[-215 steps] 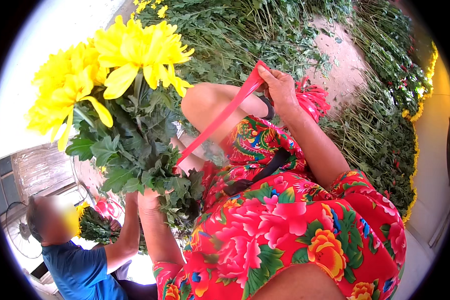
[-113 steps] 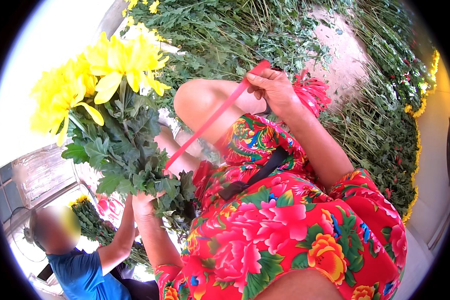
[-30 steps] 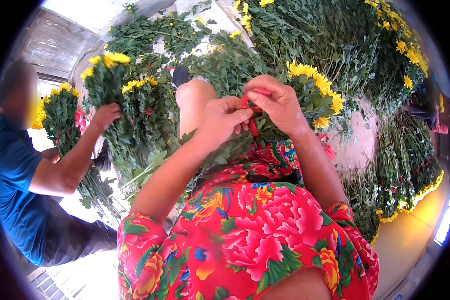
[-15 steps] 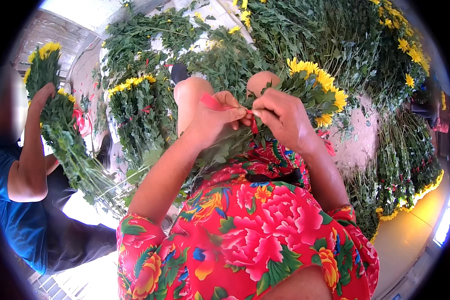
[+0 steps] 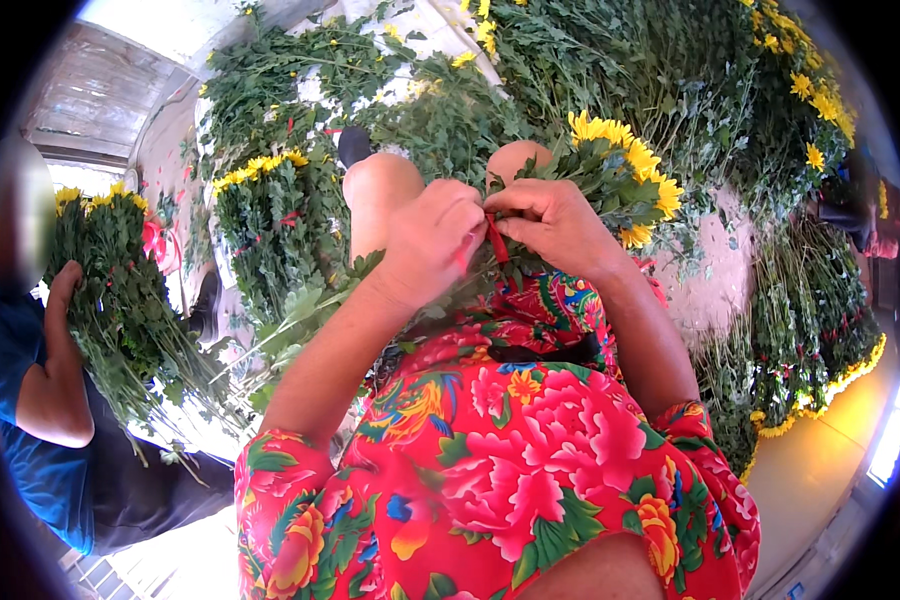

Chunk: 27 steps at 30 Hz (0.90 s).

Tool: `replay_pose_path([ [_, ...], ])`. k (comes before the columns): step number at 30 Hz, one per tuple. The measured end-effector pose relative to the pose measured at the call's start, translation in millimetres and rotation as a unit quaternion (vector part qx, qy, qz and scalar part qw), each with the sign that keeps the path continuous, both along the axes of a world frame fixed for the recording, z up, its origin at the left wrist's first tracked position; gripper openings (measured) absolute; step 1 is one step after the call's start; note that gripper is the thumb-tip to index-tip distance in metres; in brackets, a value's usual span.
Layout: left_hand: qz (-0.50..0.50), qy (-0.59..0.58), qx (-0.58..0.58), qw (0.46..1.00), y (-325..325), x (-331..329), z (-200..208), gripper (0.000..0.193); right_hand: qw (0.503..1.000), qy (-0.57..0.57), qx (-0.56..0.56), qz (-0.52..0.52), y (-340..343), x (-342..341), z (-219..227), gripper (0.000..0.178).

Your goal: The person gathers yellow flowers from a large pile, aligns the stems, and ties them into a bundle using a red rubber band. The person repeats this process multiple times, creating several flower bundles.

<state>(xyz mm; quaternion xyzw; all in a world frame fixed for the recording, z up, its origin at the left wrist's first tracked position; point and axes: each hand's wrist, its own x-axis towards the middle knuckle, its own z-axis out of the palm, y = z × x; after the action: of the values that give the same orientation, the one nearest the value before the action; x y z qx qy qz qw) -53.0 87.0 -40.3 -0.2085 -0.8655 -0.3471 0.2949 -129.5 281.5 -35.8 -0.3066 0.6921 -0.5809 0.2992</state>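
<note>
A bunch of yellow chrysanthemums point(image 5: 625, 195) lies across my lap, its blooms to the right and its leafy stems running left beneath my hands. My left hand point(image 5: 432, 240) is closed over the stems, with a bit of red ribbon showing at its fingers. Thumb and forefinger of my right hand point(image 5: 555, 225) pinch the red ribbon point(image 5: 497, 243) close beside the left fingertips. The ribbon hangs down against the stems. Part of the tie is hidden behind my fingers.
At left, a co-worker in a blue shirt point(image 5: 35, 430) holds another yellow chrysanthemum bunch point(image 5: 105, 260). A tied bunch point(image 5: 260, 220) stands left of my knees. Loose stems point(image 5: 610, 80) are heaped ahead, and more bunches point(image 5: 810, 320) lie at right.
My left hand has turned over and closed, and its loose ribbon end no longer sticks out to the left. My right hand has shifted slightly left. The co-worker's bunch has been lowered and stands more upright.
</note>
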Motion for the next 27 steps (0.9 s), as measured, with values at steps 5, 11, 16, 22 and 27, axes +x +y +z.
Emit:
replay_pose_path([
  [5,0.031,-0.105,-0.044,0.993,-9,4,2,0.017,0.995,0.056,0.049,-0.059,4,6,3,0.015],
  [11,0.016,-0.302,-0.076,0.950,-46,11,-5,0.008,0.914,0.368,0.163,-0.044,26,47,29,0.009],
  [16,0.013,-0.358,-0.123,0.925,-39,1,8,0.012,0.940,0.299,0.159,-0.043,39,43,15,0.011],
  [22,-0.117,-0.601,0.441,0.657,-17,-7,21,0.021,0.957,0.269,0.079,-0.075,33,37,31,0.013],
  [27,-0.094,-0.516,0.421,0.740,0,8,14,0.013,0.914,0.389,0.076,-0.082,14,36,28,0.018],
])
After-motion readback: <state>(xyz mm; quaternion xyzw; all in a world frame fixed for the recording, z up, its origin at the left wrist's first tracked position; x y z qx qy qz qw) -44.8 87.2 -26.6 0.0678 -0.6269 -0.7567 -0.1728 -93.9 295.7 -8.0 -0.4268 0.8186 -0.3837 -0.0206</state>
